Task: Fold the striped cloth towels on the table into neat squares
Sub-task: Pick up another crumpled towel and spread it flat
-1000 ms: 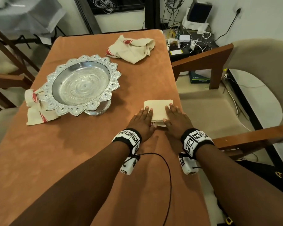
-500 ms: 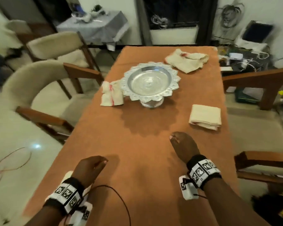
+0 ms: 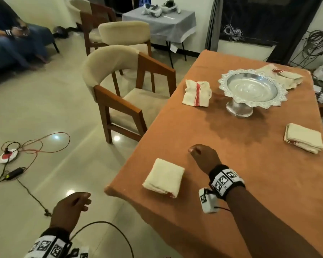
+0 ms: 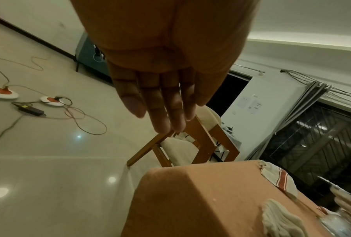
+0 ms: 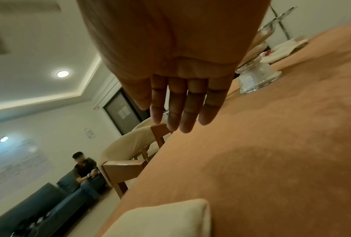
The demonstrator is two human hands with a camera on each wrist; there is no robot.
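Four cream towels lie on the orange table (image 3: 250,183). One folded towel (image 3: 164,177) sits by the near left corner, another folded towel (image 3: 304,140) at the right edge. A loosely folded towel with a red stripe (image 3: 197,93) lies left of the silver bowl, and a crumpled towel (image 3: 285,77) lies behind it. My left hand (image 3: 82,199) hangs over the floor beside the table corner, fingers relaxed and empty (image 4: 164,115). My right hand (image 3: 196,151) hovers over the table past the near folded towel (image 5: 162,219), fingers straight, holding nothing (image 5: 178,117).
A silver pedestal bowl (image 3: 253,90) stands mid-table. Wooden chairs with cream cushions (image 3: 119,86) line the left side. Cables and adapters (image 3: 17,159) trail on the floor. A person sits on a blue sofa (image 3: 11,38) at the far left.
Both hands left the folded towel at the right edge. My left hand swung off the table's near left corner, uncovering another folded towel. The head view turned left.
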